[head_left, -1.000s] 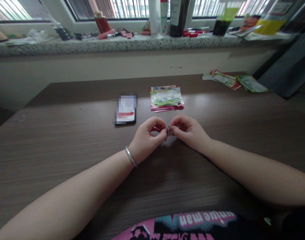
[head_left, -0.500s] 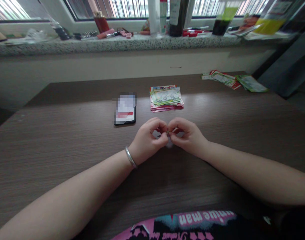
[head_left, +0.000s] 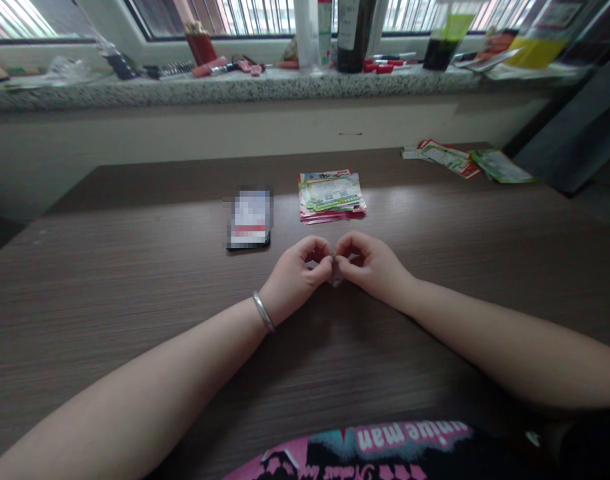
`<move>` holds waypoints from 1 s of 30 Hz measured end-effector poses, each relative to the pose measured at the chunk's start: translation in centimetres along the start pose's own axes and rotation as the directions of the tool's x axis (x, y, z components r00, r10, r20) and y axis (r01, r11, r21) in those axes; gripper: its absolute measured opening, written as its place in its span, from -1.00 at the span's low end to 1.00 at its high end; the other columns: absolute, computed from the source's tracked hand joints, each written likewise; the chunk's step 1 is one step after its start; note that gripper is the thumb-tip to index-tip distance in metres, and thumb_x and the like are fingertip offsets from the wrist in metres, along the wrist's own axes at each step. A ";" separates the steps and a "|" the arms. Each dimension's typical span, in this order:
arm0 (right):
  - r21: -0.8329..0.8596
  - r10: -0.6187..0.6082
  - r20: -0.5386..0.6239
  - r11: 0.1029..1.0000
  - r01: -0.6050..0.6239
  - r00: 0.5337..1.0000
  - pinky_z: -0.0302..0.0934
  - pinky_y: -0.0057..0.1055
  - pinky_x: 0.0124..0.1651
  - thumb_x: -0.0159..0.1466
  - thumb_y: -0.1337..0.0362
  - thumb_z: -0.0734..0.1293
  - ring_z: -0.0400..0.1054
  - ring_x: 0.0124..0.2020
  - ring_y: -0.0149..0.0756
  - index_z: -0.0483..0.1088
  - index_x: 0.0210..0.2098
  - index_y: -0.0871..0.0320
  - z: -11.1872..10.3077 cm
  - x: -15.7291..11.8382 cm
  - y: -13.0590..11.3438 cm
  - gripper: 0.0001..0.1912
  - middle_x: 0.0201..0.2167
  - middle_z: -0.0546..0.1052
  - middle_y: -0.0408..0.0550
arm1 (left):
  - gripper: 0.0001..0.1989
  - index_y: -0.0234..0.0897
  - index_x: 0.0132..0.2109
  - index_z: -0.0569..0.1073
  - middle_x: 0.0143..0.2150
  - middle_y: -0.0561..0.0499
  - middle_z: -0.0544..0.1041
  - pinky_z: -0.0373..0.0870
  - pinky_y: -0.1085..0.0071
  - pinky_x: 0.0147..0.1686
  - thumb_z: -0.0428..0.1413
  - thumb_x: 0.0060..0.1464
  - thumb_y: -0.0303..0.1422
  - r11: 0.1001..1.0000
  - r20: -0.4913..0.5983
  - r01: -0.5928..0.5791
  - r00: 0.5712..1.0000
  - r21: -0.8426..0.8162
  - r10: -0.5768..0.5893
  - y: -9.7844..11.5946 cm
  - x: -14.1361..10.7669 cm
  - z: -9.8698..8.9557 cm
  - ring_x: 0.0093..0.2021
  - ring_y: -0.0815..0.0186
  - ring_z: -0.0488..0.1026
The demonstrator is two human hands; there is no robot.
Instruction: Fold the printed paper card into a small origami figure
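My left hand [head_left: 299, 275], with a silver bangle at its wrist, has thumb and fingertips pinched together near the middle of the table. Fingertip to fingertip with it, my right hand [head_left: 367, 267] is pinched in the same way. Between and just below the fingertips shows a small pale, partly see-through thing [head_left: 337, 275], too small and covered to name. Beyond the hands lies a stack of red and green printed packets [head_left: 332, 193]. A phone [head_left: 249, 220] with a blurred screen lies to the left of the stack.
More printed packets [head_left: 449, 159] lie at the back right of the brown table [head_left: 109, 280]. Behind it, a speckled stone sill [head_left: 265, 87] holds bottles, a dark bottle [head_left: 352, 40], a red container [head_left: 202, 47], pens and a cup of dark liquid [head_left: 439, 53].
Both pinched hands have shifted very slightly, the right one a little up and left. The pale thing between them shows in a slightly different position.
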State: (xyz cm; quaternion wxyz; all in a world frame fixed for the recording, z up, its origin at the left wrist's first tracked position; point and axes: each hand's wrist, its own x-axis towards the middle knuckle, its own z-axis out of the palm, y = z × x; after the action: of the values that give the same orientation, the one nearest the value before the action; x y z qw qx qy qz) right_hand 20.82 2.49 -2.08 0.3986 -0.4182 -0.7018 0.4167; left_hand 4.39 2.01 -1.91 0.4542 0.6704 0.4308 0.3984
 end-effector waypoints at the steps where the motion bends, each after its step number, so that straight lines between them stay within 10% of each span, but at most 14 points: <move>1: 0.019 0.019 0.005 1.000 -0.019 1.000 0.24 -0.53 -0.44 0.09 0.36 0.29 0.31 -0.49 -0.48 0.30 -0.43 0.14 0.0 0.1 0.1 -0.95 -0.50 0.40 -0.22 | -0.93 -0.31 -0.34 0.32 -0.44 0.13 0.37 0.32 0.56 -0.43 0.08 0.02 -0.41 1.000 -0.002 0.013 1.000 -0.013 -0.013 -0.1 0.1 0.0 -0.45 0.48 0.34; 16: -0.088 0.096 -0.001 0.991 -0.096 0.995 0.20 -0.42 -0.35 0.14 0.22 0.34 0.32 -0.42 -0.39 0.33 -0.38 0.13 -0.6 0.6 1.1 -0.88 -0.44 0.44 -0.18 | -0.77 -0.32 -0.26 0.40 -0.36 0.08 0.44 0.37 0.50 -0.36 0.18 -0.02 -0.26 0.961 0.037 0.145 0.989 -0.235 -0.140 -0.6 0.6 -0.4 -0.37 0.43 0.40; 30: -0.121 0.057 -0.025 0.991 -0.060 0.998 0.15 -0.40 -0.34 0.13 0.23 0.36 0.27 -0.44 -0.38 0.32 -0.42 0.13 -0.9 0.7 1.1 -0.86 -0.49 0.42 -0.20 | -0.76 -0.32 -0.17 0.41 -0.26 0.02 0.50 0.45 0.43 -0.28 0.19 -0.04 -0.38 0.996 0.050 0.081 0.996 -0.037 -0.079 -1.2 0.7 -0.8 -0.30 0.38 0.49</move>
State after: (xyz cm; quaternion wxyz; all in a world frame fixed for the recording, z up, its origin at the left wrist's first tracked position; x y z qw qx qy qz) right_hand 21.69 3.66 -2.60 0.3674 -0.4666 -0.7091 0.3801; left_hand 3.61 3.09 -2.74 0.4931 0.6532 0.4381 0.3717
